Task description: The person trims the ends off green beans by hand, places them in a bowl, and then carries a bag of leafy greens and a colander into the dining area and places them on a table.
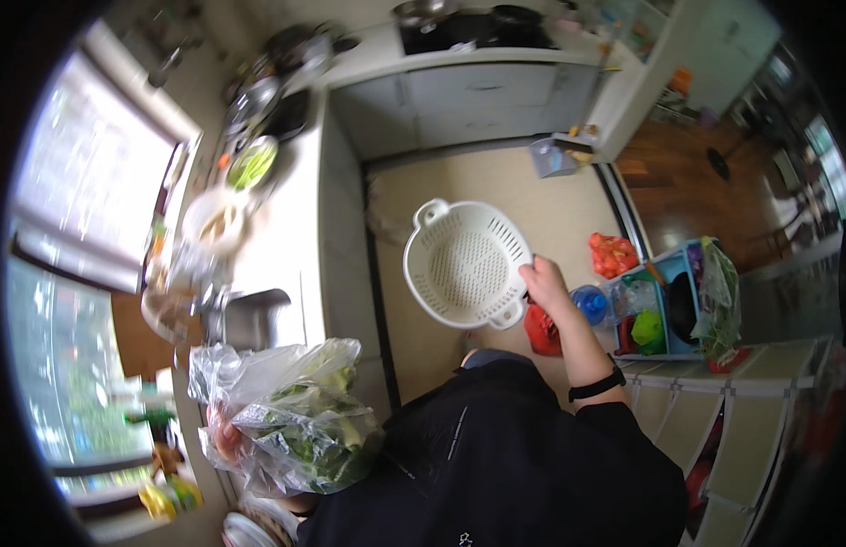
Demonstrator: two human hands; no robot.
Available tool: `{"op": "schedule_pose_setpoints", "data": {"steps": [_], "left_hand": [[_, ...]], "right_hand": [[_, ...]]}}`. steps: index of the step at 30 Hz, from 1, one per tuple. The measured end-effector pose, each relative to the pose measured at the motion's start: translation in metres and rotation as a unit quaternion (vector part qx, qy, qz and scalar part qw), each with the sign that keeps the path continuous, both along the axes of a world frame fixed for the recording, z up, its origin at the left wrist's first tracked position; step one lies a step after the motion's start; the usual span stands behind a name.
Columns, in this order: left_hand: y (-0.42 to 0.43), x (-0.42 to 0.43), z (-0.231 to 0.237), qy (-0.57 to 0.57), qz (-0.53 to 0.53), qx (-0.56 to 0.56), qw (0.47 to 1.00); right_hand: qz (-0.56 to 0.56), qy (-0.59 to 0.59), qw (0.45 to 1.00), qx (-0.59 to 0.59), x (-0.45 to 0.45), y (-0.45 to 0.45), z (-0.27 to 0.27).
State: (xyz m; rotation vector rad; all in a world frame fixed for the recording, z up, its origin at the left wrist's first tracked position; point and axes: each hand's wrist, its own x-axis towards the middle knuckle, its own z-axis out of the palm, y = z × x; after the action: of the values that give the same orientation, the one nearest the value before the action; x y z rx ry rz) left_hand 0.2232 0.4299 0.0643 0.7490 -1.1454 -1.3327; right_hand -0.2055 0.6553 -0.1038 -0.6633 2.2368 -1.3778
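My left hand (227,437) grips a clear plastic bag (245,372) at its gathered side. Leafy green vegetables (320,437) show through the plastic, close against my dark shirt. Out over the floor, my right hand (544,282) holds a white plastic colander (469,267) by its rim, near one of its two looped handles. The colander is tilted so its slotted inside faces me, and nothing lies in it. My left fingers are partly covered by the plastic.
Left of me runs a white counter (286,225) with a steel sink (255,318), a bowl of green vegetables (253,164) and a white bowl (216,220). Ahead is a cooktop (477,33). On the right are a red bag (544,331), a blue bottle (590,304) and a blue crate (659,301).
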Motion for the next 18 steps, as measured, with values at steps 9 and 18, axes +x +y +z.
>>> {"op": "schedule_pose_setpoints", "data": {"steps": [9,18], "left_hand": [[-0.062,-0.323,0.007,-0.002,-0.178,-0.007,0.984],[-0.073,-0.648,-0.023,-0.010,-0.436,0.059,0.898]], "right_hand": [[-0.179,0.037,0.977,0.113,-0.167,0.076,0.041],[-0.438,-0.076,0.895,-0.042,-0.281,0.151,0.010]]}}
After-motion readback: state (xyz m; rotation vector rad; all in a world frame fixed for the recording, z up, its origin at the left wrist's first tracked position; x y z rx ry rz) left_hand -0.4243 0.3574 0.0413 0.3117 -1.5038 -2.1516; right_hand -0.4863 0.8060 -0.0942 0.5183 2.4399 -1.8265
